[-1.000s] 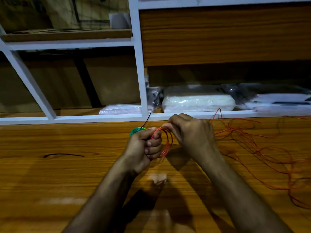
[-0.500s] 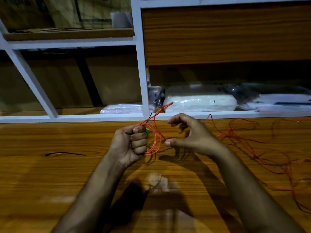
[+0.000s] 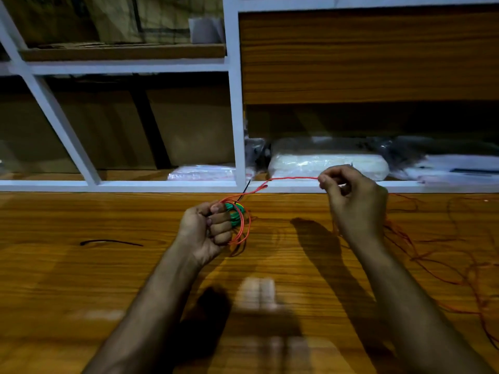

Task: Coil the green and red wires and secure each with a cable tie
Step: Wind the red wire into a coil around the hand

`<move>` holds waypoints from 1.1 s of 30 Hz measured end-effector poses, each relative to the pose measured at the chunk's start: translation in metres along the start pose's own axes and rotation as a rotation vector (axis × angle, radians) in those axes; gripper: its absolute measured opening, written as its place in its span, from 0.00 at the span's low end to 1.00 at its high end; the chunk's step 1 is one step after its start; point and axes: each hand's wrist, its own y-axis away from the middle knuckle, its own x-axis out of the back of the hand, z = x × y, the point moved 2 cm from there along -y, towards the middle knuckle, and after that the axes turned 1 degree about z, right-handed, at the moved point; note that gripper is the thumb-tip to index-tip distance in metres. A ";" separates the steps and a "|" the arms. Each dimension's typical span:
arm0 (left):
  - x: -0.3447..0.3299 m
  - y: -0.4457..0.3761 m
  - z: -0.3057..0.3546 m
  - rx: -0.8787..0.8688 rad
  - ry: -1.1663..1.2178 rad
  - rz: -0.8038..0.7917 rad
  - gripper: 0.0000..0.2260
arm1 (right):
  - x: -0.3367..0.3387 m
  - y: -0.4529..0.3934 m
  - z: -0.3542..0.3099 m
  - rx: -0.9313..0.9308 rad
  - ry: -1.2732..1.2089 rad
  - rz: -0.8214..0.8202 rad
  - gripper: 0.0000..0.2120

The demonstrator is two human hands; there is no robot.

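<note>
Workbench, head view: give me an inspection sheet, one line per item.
Surface: wooden bench top, glossy, with glare.
Job's things: green wire coil and red wire loops in the left hand; black cable tie lies loose at left.
Clutter: loose red wire tangle at right.
Grippers: left hand grips the coils; right hand pinches a taut red wire strand.
Cables: nothing seen beyond the wires.
Surroundings: white shelf frame; plastic-wrapped packages on the lower shelf.

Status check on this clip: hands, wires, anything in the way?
Left hand grips green coil and red loops. Right hand pinches red wire, drawn out. Loose red tangle on table right; spare black tie left.
</note>
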 end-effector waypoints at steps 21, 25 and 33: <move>-0.007 0.006 -0.009 0.212 -0.101 -0.375 0.11 | -0.028 0.014 -0.004 0.322 0.167 -0.343 0.06; -0.007 0.006 -0.009 0.283 -0.023 -0.486 0.10 | -0.025 0.008 -0.004 0.282 0.100 -0.248 0.05; -0.012 0.006 -0.022 0.351 0.032 -0.521 0.10 | -0.043 0.025 0.003 0.239 0.173 -0.444 0.07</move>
